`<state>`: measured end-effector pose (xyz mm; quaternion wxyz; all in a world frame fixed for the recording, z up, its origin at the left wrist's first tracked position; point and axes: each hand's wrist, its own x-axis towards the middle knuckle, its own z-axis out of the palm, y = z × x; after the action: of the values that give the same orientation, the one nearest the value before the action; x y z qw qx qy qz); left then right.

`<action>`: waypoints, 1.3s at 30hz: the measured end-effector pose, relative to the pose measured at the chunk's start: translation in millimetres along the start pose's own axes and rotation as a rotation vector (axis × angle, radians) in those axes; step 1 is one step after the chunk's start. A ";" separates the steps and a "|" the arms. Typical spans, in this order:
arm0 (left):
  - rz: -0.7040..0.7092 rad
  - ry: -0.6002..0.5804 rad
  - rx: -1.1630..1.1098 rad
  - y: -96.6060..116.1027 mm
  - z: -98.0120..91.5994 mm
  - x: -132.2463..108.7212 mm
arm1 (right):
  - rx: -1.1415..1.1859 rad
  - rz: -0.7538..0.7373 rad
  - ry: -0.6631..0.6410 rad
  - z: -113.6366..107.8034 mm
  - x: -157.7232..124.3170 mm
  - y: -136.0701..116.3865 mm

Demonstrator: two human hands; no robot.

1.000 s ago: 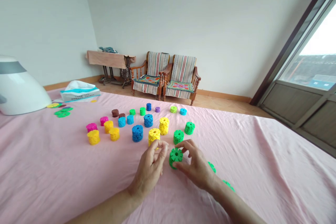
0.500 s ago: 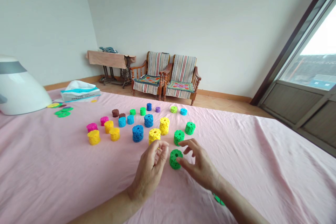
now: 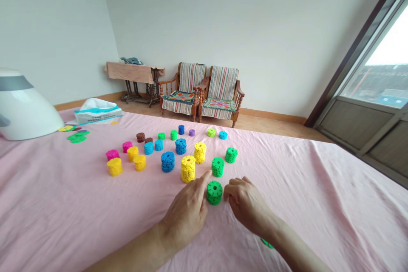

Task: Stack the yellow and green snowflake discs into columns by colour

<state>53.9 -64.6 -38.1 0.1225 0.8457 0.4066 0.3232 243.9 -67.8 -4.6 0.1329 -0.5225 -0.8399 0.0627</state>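
A short stack of green notched discs (image 3: 214,193) stands upright on the pink cloth between my hands. My left hand (image 3: 186,206) lies close along its left side, index finger stretched forward and nothing visible in the fingers. To the right of that stack is my right hand (image 3: 247,202), its fingers curled in and the knuckles up. Fingertips of both hands are very near the stack; whether they touch it I cannot tell. Just beyond stands a second green stack (image 3: 218,167), with a yellow disc stack (image 3: 188,169) to its left. A loose green disc (image 3: 267,243) is partly hidden by my right forearm.
Farther out are another green stack (image 3: 231,155), a taller yellow stack (image 3: 199,153), blue stacks (image 3: 167,162) and several smaller coloured ones. A tissue box (image 3: 98,112), loose discs (image 3: 77,137) and a white kettle-like vessel (image 3: 27,110) are at the left.
My left hand has gone from curled to a stretched index finger beside the near green stack. My right hand has drawn back slightly from over the stack and curled its fingers.
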 end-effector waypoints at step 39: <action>-0.013 -0.011 -0.004 5.3 -8.4 3.4 | 0.095 0.127 -0.201 -38.6 -24.9 52.5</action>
<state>53.3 -65.9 -27.7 0.1283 0.8445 0.4109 0.3186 310.7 -67.9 15.6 0.0685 -0.5588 -0.8103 0.1627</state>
